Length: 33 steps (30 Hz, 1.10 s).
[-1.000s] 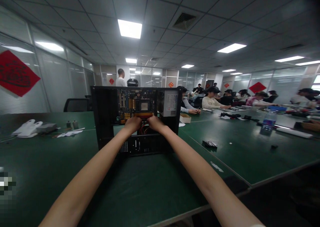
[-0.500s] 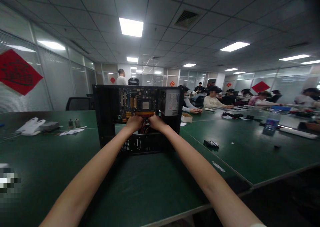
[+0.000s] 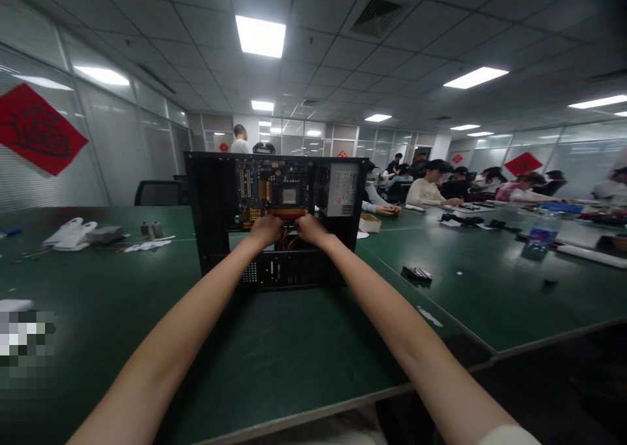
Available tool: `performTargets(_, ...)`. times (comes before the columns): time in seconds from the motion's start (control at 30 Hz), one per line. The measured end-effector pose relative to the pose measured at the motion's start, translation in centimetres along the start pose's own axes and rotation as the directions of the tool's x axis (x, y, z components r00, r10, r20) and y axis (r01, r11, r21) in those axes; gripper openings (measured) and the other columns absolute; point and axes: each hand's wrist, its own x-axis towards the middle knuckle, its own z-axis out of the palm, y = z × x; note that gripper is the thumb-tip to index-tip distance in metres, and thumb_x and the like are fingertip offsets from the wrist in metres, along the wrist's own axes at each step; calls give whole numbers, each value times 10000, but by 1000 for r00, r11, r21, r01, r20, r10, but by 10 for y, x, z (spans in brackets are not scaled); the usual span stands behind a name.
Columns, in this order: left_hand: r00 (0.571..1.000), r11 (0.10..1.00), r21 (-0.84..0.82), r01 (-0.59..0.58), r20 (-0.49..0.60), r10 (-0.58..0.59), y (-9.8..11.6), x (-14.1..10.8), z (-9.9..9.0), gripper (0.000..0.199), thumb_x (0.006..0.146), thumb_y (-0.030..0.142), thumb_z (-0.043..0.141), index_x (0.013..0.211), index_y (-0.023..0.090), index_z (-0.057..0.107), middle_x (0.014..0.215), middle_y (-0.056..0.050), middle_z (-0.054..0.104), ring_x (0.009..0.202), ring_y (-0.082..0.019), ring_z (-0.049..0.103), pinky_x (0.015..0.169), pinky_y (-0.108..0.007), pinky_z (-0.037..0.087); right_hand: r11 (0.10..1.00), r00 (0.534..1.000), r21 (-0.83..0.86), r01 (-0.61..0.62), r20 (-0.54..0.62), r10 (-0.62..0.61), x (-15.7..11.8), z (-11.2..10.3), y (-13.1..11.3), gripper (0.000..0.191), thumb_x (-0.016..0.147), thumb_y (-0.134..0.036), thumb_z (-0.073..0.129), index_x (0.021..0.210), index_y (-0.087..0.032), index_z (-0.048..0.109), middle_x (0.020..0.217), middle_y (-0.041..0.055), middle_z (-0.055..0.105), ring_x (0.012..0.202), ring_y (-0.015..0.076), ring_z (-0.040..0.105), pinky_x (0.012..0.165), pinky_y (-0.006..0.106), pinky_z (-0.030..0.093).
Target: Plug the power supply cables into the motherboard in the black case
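Note:
An open black computer case (image 3: pixel 209 216) stands upright on the green table, its inside facing me. Within it are a motherboard (image 3: pixel 277 176) with a square silver processor cover (image 3: pixel 289 197), and a power supply (image 3: pixel 343 187) at upper right. My left hand (image 3: pixel 267 229) and my right hand (image 3: pixel 312 229) are both closed at the two ends of the orange memory slots (image 3: pixel 290 214), near the board's lower edge. Whatever lies between the fingers is hidden by the hands. Red and dark wires (image 3: pixel 290 240) show in the gap between them.
A small black bracket-like part (image 3: pixel 416 274) and a scrap of paper (image 3: pixel 429 315) lie to the right. Farther right stands a water bottle (image 3: pixel 543 229). White plastic (image 3: pixel 71 234) and a grey block (image 3: pixel 105 234) sit at left. Several people sit along the far tables.
The view has shifted slightly, so the case and table appear a little higher and farther right. Both hands remain closed at the memory slots.

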Motion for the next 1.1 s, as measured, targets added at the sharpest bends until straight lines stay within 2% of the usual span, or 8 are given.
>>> performTargets(0.17,994,997,-84,-1,-108,-8,-3,-20,-7,320,923,281,451,1063,236,736,1072,-97,736,1003,-264,672,811,-324,489,999,992,-18,41,-120,-43,-17,-11,3,338,1015,-253,376,1074,-134,687,1091,143,705,1020,225,649,821,269,440)
performTargets(0.23,989,985,-167,-33,-151,8,-2,-34,-7,325,951,349,442,1030,239,737,1019,-86,748,958,-250,681,764,-304,477,996,985,-43,73,-154,-79,-37,-13,9,393,1034,-366,350,1057,-158,682,1070,126,711,971,222,660,780,275,437)
performTargets(0.33,988,971,-231,-67,-153,32,5,-57,-2,437,987,449,367,959,223,739,965,-94,749,871,-238,684,695,-294,455,961,967,-215,174,-149,-209,-77,-10,28,482,1034,-448,317,971,-153,693,953,138,720,830,225,664,717,307,407)
performTargets(0.4,991,973,-228,-30,-135,-2,12,-67,1,474,988,484,342,953,229,740,937,-87,746,842,-241,680,669,-294,446,914,944,-311,260,-115,-308,-103,-7,45,483,1035,-418,331,889,-140,698,849,146,709,798,226,646,741,328,383)
performTargets(0.47,989,974,-221,49,-127,-78,18,-69,1,511,982,526,324,972,240,747,935,-83,742,834,-248,676,657,-293,441,876,913,-350,331,-115,-390,-121,-4,59,399,1033,-325,356,930,-142,695,816,135,699,770,209,621,781,337,362)
performTargets(0.6,977,956,-262,134,-125,-171,18,-57,1,587,963,598,295,994,244,762,930,-87,741,838,-259,670,647,-298,431,864,896,-365,346,-144,-419,-128,0,66,322,1017,-208,357,1010,-151,674,822,119,690,768,206,591,835,352,325)
performTargets(0.9,957,937,-291,193,-154,-245,-27,-31,17,622,918,654,308,854,252,778,855,-77,740,782,-248,658,627,-301,404,847,899,-421,323,-141,-414,-107,5,19,322,1003,-175,354,909,-130,658,804,125,700,738,219,616,851,361,340)
performTargets(1.1,924,901,-407,153,-265,-276,-76,-20,36,639,921,633,339,655,184,709,642,-59,674,617,-179,591,558,-281,328,845,897,-448,291,-180,-404,-97,4,-51,339,945,-58,370,872,-82,699,738,127,695,644,203,631,890,381,415)
